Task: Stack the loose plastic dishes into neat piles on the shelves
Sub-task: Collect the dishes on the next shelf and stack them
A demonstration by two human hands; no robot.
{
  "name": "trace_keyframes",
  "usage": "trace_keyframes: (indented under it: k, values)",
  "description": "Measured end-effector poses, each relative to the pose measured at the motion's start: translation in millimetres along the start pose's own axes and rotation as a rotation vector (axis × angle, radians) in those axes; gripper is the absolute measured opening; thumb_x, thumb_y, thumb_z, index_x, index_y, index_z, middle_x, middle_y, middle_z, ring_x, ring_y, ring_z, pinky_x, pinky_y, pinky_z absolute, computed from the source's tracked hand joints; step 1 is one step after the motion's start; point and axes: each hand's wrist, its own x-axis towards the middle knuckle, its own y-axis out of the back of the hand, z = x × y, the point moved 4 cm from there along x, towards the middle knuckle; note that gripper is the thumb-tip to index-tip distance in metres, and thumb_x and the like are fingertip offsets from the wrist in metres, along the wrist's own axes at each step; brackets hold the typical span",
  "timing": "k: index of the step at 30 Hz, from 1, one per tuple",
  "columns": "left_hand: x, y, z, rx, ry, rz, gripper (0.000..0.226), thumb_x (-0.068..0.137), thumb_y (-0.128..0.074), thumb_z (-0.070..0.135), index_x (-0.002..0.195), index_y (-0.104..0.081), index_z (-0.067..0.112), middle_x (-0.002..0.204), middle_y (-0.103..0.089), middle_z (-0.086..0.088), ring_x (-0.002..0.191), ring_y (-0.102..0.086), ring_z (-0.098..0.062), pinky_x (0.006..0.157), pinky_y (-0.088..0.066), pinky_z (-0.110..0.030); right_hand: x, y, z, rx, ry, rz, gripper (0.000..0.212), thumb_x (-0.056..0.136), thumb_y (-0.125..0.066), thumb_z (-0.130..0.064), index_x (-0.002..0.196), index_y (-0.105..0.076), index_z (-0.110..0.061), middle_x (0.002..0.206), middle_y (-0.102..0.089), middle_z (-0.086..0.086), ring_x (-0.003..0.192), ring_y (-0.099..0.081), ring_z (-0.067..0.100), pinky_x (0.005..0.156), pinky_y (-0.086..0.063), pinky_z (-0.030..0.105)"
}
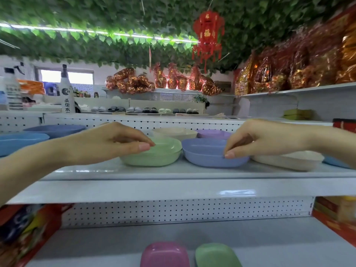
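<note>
**A shop shelf under a leafy ceiling, a hand on each of two dishes**

The shop has green leaf garlands (96,45) covering the ceiling and a red paper lantern (209,33) hanging from them. Rows of slippers (144,109) line a display at the back. In front of the person is a white metal upper shelf (173,187) with a pegboard back, and loose plastic dishes are spread along it.

The left hand (107,139) reaches in with its fingers curled. Its thumb and fingertips pinch the near rim of a pale green dish (154,157) that sits on the shelf. The right hand (269,139) does the same on a periwinkle dish (208,157) just beside the green one, with the thumb on the outer rim and the fingers tucked over it. The two dishes are almost touching.

A cream dish (289,160) sits to the right of the periwinkle one, partly under the right wrist. Behind the pair are another cream dish (175,132) and a lilac dish (213,133). Two larger blue basins (19,141) stand at the far left.

On the lower shelf (289,247) a pink dish (164,254) and a darker green dish (215,255) lie side by side (both look to be face down).
</note>
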Motion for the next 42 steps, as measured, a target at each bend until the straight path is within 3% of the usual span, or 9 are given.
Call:
trace_keyframes:
  k: [4, 10, 16, 25, 30, 32, 34, 38, 42]
  values:
    - [1.7, -7.2, 2.0, 0.17, 0.079, -0.12, 0.077, 0.064, -0.027, 0.087, 0.096, -0.066, 0.029, 0.102, -0.06, 0.023, 0.098, -0.059, 0.0, 0.098, -0.044, -0.026, -0.1, 7.5, -2.3, 0.035, -0.005, 0.032, 0.036, 0.073, -0.06, -0.045, 0.089, -0.075, -0.017, 0.084, -0.074, -0.001, 0.082, -0.069, 0.011, 0.082, -0.052, 0.029]
    - [31.9, -2.8, 39.9, 0.071, -0.046, 0.175, 0.06, 0.074, -0.029, 0.076, 0.108, -0.062, 0.038, 0.101, -0.065, 0.023, 0.097, -0.056, 0.009, 0.086, -0.042, -0.015, -18.5, 34.0, 12.7, 0.088, -0.099, 0.145, 0.034, 0.071, -0.061, -0.041, 0.094, -0.074, -0.019, 0.085, -0.075, -0.009, 0.083, -0.069, 0.004, 0.082, -0.054, 0.026]
    - [72.2, -52.1, 81.5, 0.144, -0.205, -0.037, 0.049, 0.079, -0.045, 0.072, 0.104, -0.067, 0.036, 0.102, -0.065, 0.028, 0.097, -0.057, 0.011, 0.09, -0.044, -0.014, -56.5, 33.2, 51.5, 0.0, -0.268, 0.043, 0.038, 0.07, -0.06, -0.05, 0.097, -0.072, -0.026, 0.094, -0.073, -0.01, 0.09, -0.067, 0.005, 0.087, -0.053, 0.026]
    - [95.9, -83.1, 75.4, 0.103, -0.246, -0.106, 0.04, 0.078, -0.055, 0.057, 0.077, -0.073, 0.021, 0.079, -0.07, -0.002, 0.076, -0.062, -0.022, 0.079, -0.05, -0.041, -79.1, 14.7, 70.6, -0.056, -0.22, 0.109, 0.013, 0.089, -0.06, -0.02, 0.088, -0.072, -0.016, 0.073, -0.07, -0.016, 0.065, -0.057, -0.007, 0.065, -0.042, 0.008]
    - [101.0, -86.4, 76.5, 0.152, -0.214, -0.125, 0.07, 0.075, -0.038, 0.072, 0.071, -0.062, 0.007, 0.074, -0.058, -0.02, 0.063, -0.053, -0.025, 0.075, -0.049, -0.043, -77.3, 25.6, 71.3, -0.409, -0.216, 0.164, 0.015, 0.088, -0.062, -0.028, 0.073, -0.059, -0.033, 0.056, -0.058, -0.023, 0.062, -0.055, -0.005, 0.062, -0.042, 0.017]
    - [98.1, -77.5, 80.7, 0.082, -0.159, -0.053, 0.059, 0.08, -0.04, 0.072, 0.077, -0.072, 0.023, 0.08, -0.07, 0.004, 0.076, -0.064, -0.008, 0.082, -0.049, -0.029, -78.3, 43.8, 66.1, -0.477, -0.215, 0.271, 0.017, 0.086, -0.062, -0.03, 0.071, -0.058, -0.037, 0.064, -0.06, -0.025, 0.066, -0.055, -0.008, 0.066, -0.045, 0.027]
    - [93.5, -55.6, 89.1, 0.029, -0.167, 0.13, 0.042, 0.08, -0.042, 0.06, 0.094, -0.073, 0.035, 0.097, -0.07, 0.018, 0.091, -0.061, 0.01, 0.084, -0.045, -0.009, -77.9, 60.1, 56.6, -0.453, -0.179, 0.377, 0.014, 0.085, -0.063, -0.027, 0.074, -0.061, -0.034, 0.07, -0.061, -0.024, 0.068, -0.056, -0.009, 0.064, -0.043, 0.019]
    - [77.8, -8.0, 100.1, -0.071, -0.204, 0.496, 0.034, 0.084, -0.044, 0.045, 0.103, -0.067, 0.028, 0.099, -0.068, 0.013, 0.093, -0.063, 0.003, 0.083, -0.053, -0.017, -65.4, 69.5, 34.3, -0.332, -0.06, 0.534, 0.005, 0.084, -0.064, -0.025, 0.082, -0.069, -0.024, 0.076, -0.067, -0.016, 0.077, -0.062, -0.004, 0.068, -0.045, 0.007]
    - [68.9, -2.5, 92.0, -0.06, -0.17, 0.502, 0.041, 0.084, -0.045, 0.049, 0.11, -0.066, 0.025, 0.102, -0.068, 0.011, 0.095, -0.063, 0.005, 0.085, -0.052, -0.016, -37.0, 45.5, 11.2, -0.23, 0.048, 0.487, 0.007, 0.084, -0.065, -0.021, 0.079, -0.067, -0.024, 0.072, -0.067, -0.016, 0.078, -0.063, -0.002, 0.066, -0.045, 0.008]
